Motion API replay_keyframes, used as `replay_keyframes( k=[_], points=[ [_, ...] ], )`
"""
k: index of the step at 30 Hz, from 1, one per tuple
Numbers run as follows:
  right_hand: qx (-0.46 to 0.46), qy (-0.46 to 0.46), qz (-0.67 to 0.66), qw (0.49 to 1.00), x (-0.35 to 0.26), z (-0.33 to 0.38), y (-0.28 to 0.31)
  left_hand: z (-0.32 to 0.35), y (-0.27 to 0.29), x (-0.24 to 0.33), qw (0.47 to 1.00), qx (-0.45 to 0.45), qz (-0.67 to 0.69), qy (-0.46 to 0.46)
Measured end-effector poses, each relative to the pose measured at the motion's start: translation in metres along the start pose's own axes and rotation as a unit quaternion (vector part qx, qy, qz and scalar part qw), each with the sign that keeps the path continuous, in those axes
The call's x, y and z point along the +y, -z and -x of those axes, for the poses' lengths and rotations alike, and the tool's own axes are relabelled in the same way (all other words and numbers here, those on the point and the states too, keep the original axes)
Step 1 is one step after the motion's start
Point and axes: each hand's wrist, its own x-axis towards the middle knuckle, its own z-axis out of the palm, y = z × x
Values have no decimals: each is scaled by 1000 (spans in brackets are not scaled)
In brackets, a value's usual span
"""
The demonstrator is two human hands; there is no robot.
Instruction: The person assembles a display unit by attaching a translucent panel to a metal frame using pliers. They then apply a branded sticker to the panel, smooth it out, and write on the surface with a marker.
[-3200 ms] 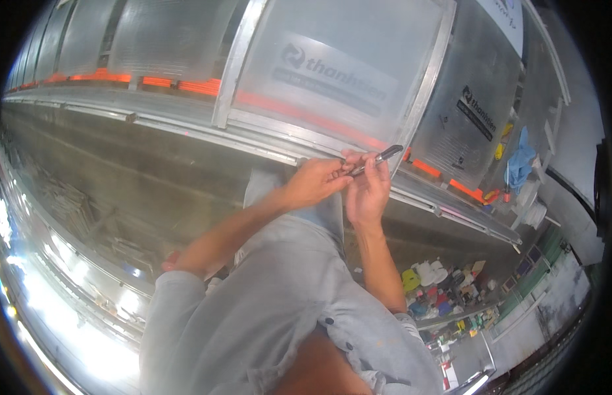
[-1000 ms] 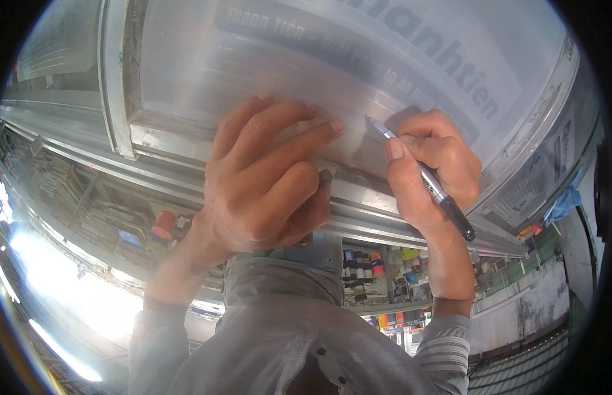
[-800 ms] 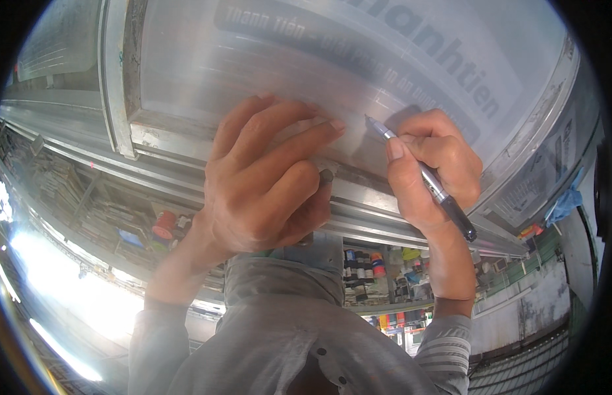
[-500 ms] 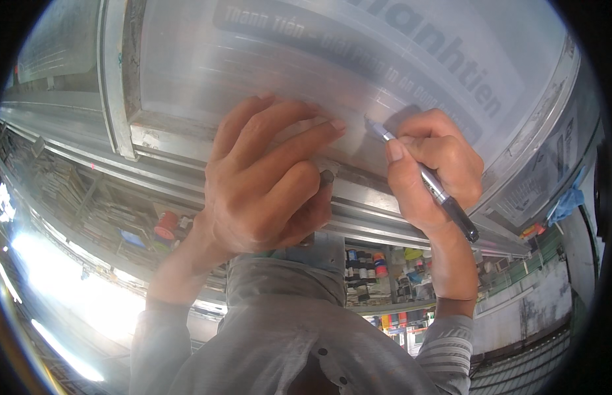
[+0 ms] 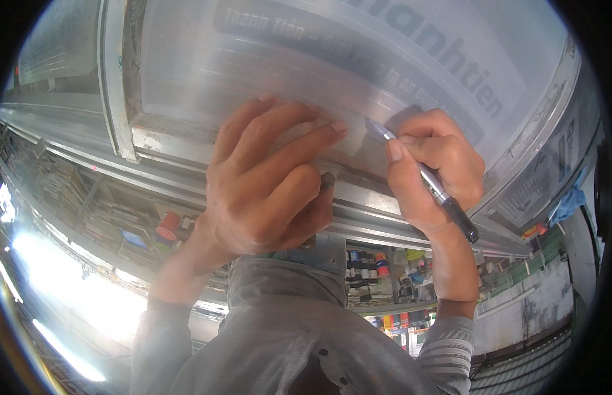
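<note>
My right hand (image 5: 437,161) closes around a slim silver marker (image 5: 431,181) with a black rear end. Its tip meets or hovers just over a translucent pale sheet (image 5: 266,72) with grey printed lettering, lying on a metal-framed panel. To its left, my left hand (image 5: 266,178) rests with the first fingers stretched over the sheet's near edge. The curled lower fingers of that hand grip a dark rod-like thing (image 5: 328,180), of which only the ends show; its kind is hidden.
An aluminium frame (image 5: 125,85) with rails (image 5: 365,224) borders the panel. Below are shelves with stacked papers (image 5: 76,181), a red spool (image 5: 168,225) and several small bottles (image 5: 365,266). A blue cloth (image 5: 569,201) hangs at the right.
Almost nothing differs. Both hands and the marker stay in nearly the same place, with only a very slight shift of the whole view.
</note>
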Motion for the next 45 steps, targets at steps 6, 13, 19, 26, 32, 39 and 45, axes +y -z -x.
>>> replay_keyframes(
  k=[6, 13, 19, 26, 32, 39, 45],
  points=[
    [-20, 14, 15, 1000, 1, 0, 4, -1, 2, 1, 1000, -8, -2, 7],
    [-3, 23, -81, 996, 8, 3, 12, -5, 5, 2, 1000, -13, 3, 11],
    [192, 21, -222, 956, 12, -40, 49, -3, 6, 6, 1000, -16, 7, 12],
    [192, -52, -151, 968, 22, -92, 42, -9, 6, 6, 1000, -5, 15, -3],
    [170, -27, -135, 976, 33, -92, 46, -9, 8, 9, 1000, -20, 1, 14],
    [166, -13, -59, 984, 31, -93, 41, -8, 10, 10, 999, -41, -14, 28],
    [145, 18, -3, 989, 33, -95, 42, -10, 11, 10, 998, -48, -12, 33]
  ],
)
